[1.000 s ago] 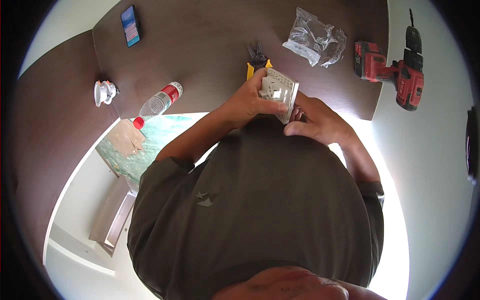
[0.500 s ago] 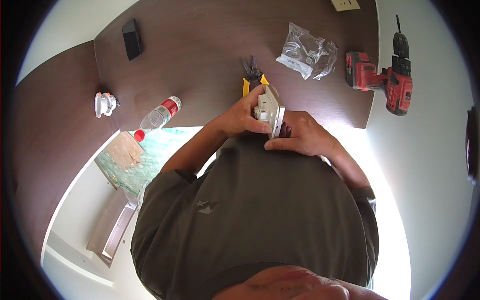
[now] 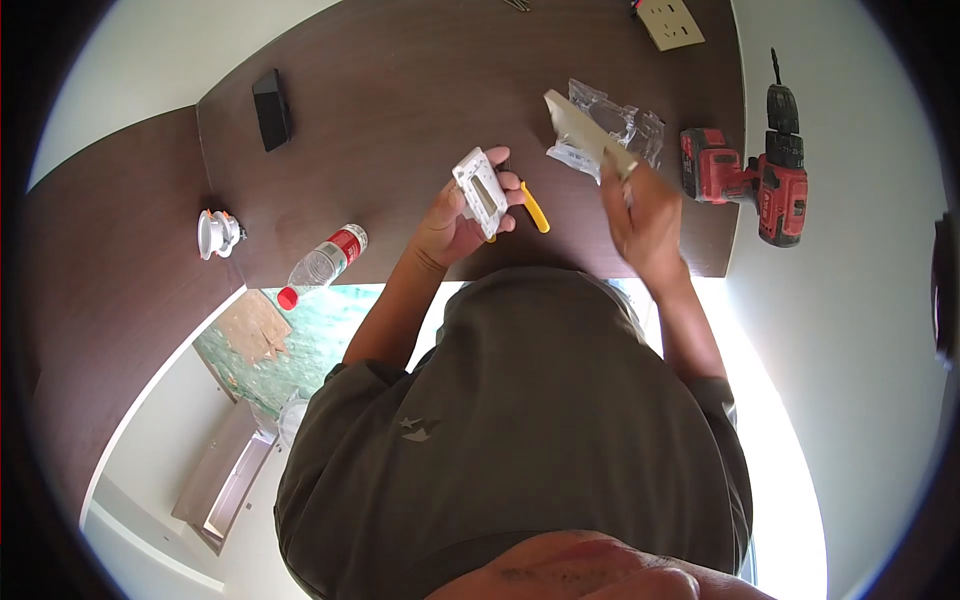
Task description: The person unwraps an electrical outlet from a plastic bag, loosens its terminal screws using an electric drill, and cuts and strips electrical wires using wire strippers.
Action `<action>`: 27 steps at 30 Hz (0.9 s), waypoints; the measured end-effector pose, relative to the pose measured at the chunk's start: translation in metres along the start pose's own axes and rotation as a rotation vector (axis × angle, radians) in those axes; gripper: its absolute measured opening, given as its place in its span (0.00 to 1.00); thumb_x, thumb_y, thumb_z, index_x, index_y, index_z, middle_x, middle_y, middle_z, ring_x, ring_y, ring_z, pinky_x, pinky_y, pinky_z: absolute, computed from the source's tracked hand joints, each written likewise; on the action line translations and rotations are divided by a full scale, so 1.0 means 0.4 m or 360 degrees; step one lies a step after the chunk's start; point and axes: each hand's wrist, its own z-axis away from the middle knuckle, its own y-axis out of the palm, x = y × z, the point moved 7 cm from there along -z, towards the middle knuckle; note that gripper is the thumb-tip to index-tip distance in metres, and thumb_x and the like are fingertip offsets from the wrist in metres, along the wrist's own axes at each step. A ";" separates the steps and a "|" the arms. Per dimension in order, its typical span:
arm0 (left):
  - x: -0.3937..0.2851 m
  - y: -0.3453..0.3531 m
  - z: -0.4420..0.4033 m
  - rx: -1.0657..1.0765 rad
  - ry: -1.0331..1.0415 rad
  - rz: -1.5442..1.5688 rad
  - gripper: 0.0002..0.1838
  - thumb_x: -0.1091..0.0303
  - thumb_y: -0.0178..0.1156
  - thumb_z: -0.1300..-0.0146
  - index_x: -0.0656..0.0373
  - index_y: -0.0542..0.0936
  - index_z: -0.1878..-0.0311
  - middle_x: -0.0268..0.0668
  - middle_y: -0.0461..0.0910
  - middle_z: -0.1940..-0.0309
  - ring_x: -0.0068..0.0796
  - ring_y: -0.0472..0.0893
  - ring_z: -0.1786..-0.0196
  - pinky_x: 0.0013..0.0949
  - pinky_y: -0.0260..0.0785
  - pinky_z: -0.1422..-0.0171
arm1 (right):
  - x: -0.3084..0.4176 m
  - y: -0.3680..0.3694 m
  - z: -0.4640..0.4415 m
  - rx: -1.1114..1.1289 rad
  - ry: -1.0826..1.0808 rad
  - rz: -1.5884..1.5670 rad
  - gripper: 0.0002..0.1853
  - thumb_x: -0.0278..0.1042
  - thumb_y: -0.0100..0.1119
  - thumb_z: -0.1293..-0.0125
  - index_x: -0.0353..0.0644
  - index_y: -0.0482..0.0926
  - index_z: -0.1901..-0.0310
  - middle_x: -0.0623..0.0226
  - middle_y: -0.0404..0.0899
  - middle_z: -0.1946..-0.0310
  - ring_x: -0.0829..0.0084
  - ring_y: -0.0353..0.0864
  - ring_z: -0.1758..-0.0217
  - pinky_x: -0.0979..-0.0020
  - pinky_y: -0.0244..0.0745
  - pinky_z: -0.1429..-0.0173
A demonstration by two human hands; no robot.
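Note:
My left hand (image 3: 450, 225) grips the white back part of a wall switch or socket (image 3: 482, 192), a rectangular frame with a long slot, tilted up above the table. In my right hand (image 3: 648, 225) is a flat beige cover plate (image 3: 590, 132), held by one end and slightly blurred. The two pieces are well apart. Yellow-handled pliers (image 3: 535, 207) lie on the table just behind my left fingers, their jaws mostly hidden. Beyond the cover plate is a crumpled clear plastic bag (image 3: 645, 130), partly covered by it.
On the brown table (image 3: 400, 110) lie a red cordless drill (image 3: 780, 185) at right, a beige socket panel (image 3: 672, 24) at the far right, a black phone-like object (image 3: 271, 110), a plastic bottle (image 3: 328, 258) near the front edge and a white downlight (image 3: 218, 234) at left.
The cover plate has come away from the white back part. My right hand has carried it forward and right; my left hand has turned the back part to show its slotted face.

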 end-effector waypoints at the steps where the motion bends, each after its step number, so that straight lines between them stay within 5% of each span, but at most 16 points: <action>1: -0.003 -0.024 0.004 0.0017 0.0070 -0.0070 0.48 0.45 0.69 0.36 0.57 0.58 0.22 0.42 0.76 0.38 0.37 0.75 0.34 0.46 0.78 0.40 | -0.020 0.003 -0.030 -0.0110 -0.0088 0.0014 0.14 0.22 0.58 0.34 0.36 0.81 0.47 0.53 0.82 0.67 0.53 0.84 0.66 0.61 0.80 0.60; 3: -0.001 -0.020 0.001 -0.0055 0.0064 -0.0013 0.47 0.44 0.67 0.35 0.58 0.58 0.21 0.41 0.76 0.40 0.38 0.75 0.36 0.45 0.76 0.41 | -0.065 0.028 -0.100 -0.0199 -0.0377 0.0406 0.20 0.24 0.59 0.34 0.39 0.79 0.40 0.56 0.84 0.63 0.53 0.86 0.61 0.58 0.82 0.54; 8: -0.017 -0.001 0.000 -0.0289 0.0004 -0.0036 0.38 0.55 0.60 0.30 0.59 0.60 0.22 0.40 0.76 0.43 0.37 0.76 0.41 0.45 0.73 0.38 | -0.241 0.155 -0.243 0.0029 -0.0246 0.0996 0.26 0.31 0.64 0.35 0.47 0.76 0.35 0.62 0.82 0.64 0.59 0.85 0.61 0.58 0.81 0.54; 21: -0.003 -0.011 -0.021 -0.0502 0.0065 -0.0409 0.27 0.63 0.56 0.24 0.62 0.64 0.27 0.42 0.77 0.39 0.37 0.80 0.37 0.42 0.78 0.37 | -0.239 0.213 -0.255 0.0015 -0.0394 0.1329 0.33 0.34 0.63 0.36 0.50 0.67 0.28 0.58 0.81 0.55 0.59 0.83 0.55 0.61 0.79 0.50; 24: -0.031 0.012 -0.035 -0.0585 0.0031 -0.0705 0.26 0.64 0.57 0.25 0.64 0.67 0.29 0.43 0.80 0.42 0.37 0.82 0.40 0.38 0.80 0.41 | -0.129 0.105 -0.166 -0.0387 -0.0404 0.1149 0.31 0.36 0.63 0.33 0.50 0.69 0.28 0.60 0.82 0.54 0.64 0.83 0.56 0.65 0.78 0.50; 26: -0.042 0.010 -0.031 -0.0850 -0.0153 -0.1114 0.26 0.66 0.62 0.28 0.65 0.71 0.31 0.42 0.82 0.46 0.33 0.84 0.44 0.34 0.80 0.44 | -0.173 0.100 -0.085 -0.0024 0.0372 -0.0294 0.26 0.39 0.63 0.29 0.44 0.74 0.32 0.60 0.84 0.54 0.69 0.84 0.58 0.70 0.78 0.54; 27: -0.048 0.027 -0.040 -0.0852 -0.0159 -0.1112 0.26 0.66 0.62 0.28 0.65 0.71 0.31 0.42 0.82 0.46 0.33 0.84 0.44 0.34 0.80 0.44 | -0.168 0.093 -0.052 -0.0023 0.0378 -0.0294 0.26 0.39 0.63 0.29 0.44 0.74 0.32 0.60 0.84 0.54 0.69 0.84 0.58 0.70 0.78 0.54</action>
